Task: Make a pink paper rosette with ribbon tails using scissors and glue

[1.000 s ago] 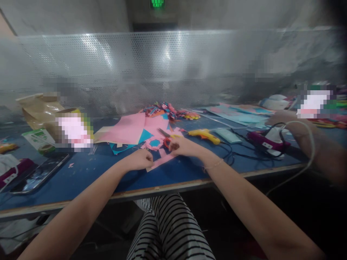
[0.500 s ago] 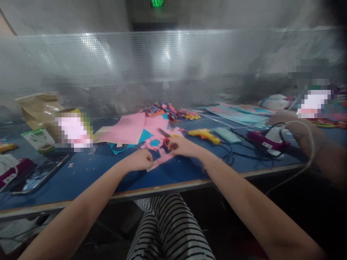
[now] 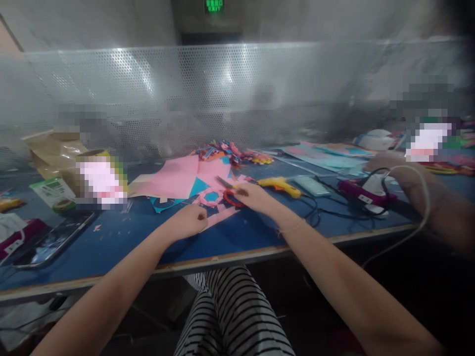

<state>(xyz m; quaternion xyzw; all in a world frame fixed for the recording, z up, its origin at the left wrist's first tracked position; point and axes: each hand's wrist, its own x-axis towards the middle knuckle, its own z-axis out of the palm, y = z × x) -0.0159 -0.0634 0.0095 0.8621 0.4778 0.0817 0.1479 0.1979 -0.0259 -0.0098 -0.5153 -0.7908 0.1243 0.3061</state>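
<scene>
My right hand [image 3: 254, 197] is closed on a pair of scissors [image 3: 232, 198] with red handles, the blades pointing up and to the left over pink paper. My left hand [image 3: 191, 220] is closed in a pinch at the left end of a pink paper strip [image 3: 222, 215], which lies on the table below the scissors. The exact grip of its fingertips is hard to make out. Between and beyond my hands lies a pink folded-paper ring [image 3: 211, 197] with a blue centre. Behind it are pink sheets [image 3: 174, 175] and a blue sheet [image 3: 174, 203].
A yellow glue gun [image 3: 280, 186] lies to the right, near a pale blue box [image 3: 311, 186] and a purple power strip [image 3: 365, 193] with cables. A phone [image 3: 55, 240] rests at left. Colourful paper scraps [image 3: 226, 151] are heaped behind. Another person's arm [image 3: 419, 188] reaches in at right.
The right hand has turned slightly, so more of the red scissor handles shows. The pink paper between my hands now appears as a narrower strip. The left hand has barely shifted.
</scene>
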